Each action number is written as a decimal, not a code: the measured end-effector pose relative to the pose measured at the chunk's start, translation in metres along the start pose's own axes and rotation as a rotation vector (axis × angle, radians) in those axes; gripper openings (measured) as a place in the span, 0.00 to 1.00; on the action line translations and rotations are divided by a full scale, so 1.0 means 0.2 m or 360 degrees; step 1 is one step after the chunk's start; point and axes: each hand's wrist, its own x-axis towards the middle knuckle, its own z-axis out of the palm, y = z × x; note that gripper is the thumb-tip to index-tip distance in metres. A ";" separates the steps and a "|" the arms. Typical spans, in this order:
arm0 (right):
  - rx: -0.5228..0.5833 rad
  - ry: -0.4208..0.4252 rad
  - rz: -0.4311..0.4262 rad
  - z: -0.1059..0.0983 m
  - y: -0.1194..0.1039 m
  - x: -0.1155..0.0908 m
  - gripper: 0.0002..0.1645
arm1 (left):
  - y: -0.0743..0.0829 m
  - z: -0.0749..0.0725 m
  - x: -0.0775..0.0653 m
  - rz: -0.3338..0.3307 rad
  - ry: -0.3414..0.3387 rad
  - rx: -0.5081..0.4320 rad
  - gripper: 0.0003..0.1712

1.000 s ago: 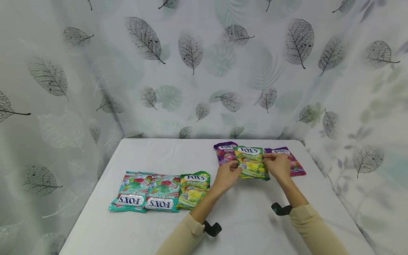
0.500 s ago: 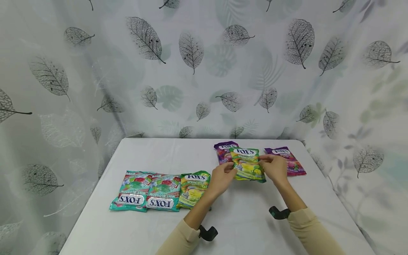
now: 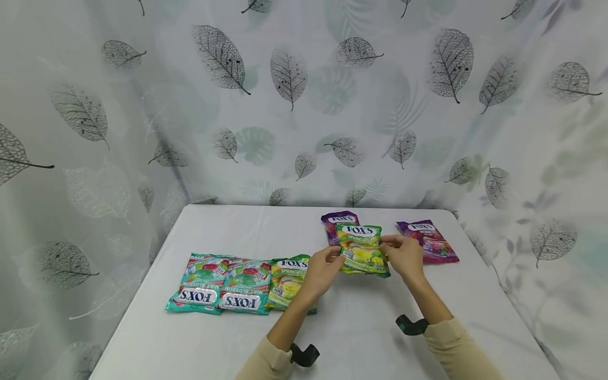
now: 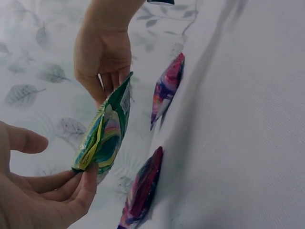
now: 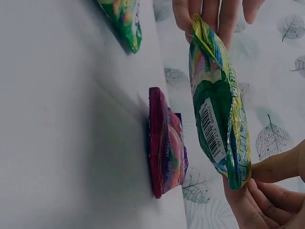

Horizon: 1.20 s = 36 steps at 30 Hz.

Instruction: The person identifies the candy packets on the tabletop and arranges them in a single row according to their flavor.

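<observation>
Held up over the table, a green and yellow candy bag point(image 3: 362, 249) hangs between both hands, its FOX'S label facing the head camera. My right hand point(image 3: 404, 256) pinches its right edge; thumb and fingers meet on that edge in the right wrist view. At the left edge is my left hand point(image 3: 324, 270); in the left wrist view its fingers point(image 4: 86, 188) touch the bag's end and its thumb stands apart. Behind the held bag lies a purple candy bag point(image 3: 331, 224), partly covered. A second purple candy bag point(image 3: 429, 243) lies right of it, partly behind my right hand.
On the table's left lie two teal mint candy bags point(image 3: 201, 282) point(image 3: 245, 285), labels upside down, and a green and yellow candy bag point(image 3: 287, 279) beside them, partly behind my left forearm. A leaf-patterned curtain point(image 3: 304, 116) hangs along the white table's point(image 3: 237, 348) back and sides.
The held green and yellow bag and both hands have moved left and slightly nearer. More of the right purple bag shows; the bags on the table have not moved.
</observation>
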 end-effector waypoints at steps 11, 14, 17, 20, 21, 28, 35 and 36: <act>0.0033 -0.0032 0.0022 0.05 0.01 -0.04 0.14 | -0.03 -0.04 -0.05 0.0005 -0.0011 -0.0027 0.25; 0.0055 -0.0039 0.0039 0.06 0.00 -0.05 0.14 | -0.04 -0.05 -0.06 0.0016 0.0001 -0.0014 0.25; 0.0093 -0.0056 0.0064 0.07 0.00 -0.06 0.14 | -0.05 -0.06 -0.08 0.0017 0.0010 0.0001 0.25; 0.0124 -0.0068 0.0091 0.09 0.00 -0.08 0.14 | -0.06 -0.07 -0.09 0.0014 0.0014 0.0022 0.25; 0.0135 -0.0070 0.0097 0.09 0.00 -0.08 0.14 | -0.06 -0.07 -0.09 0.0014 0.0015 0.0028 0.25; 0.0142 -0.0096 0.0105 0.11 0.01 -0.10 0.14 | -0.06 -0.09 -0.12 -0.0018 0.0027 0.0047 0.25; 0.0123 -0.0099 0.0135 0.14 0.00 -0.13 0.14 | -0.09 -0.10 -0.16 -0.0061 0.0025 0.0080 0.25; 0.0121 -0.0104 0.0137 0.14 0.00 -0.13 0.14 | -0.10 -0.10 -0.16 -0.0068 0.0023 0.0083 0.26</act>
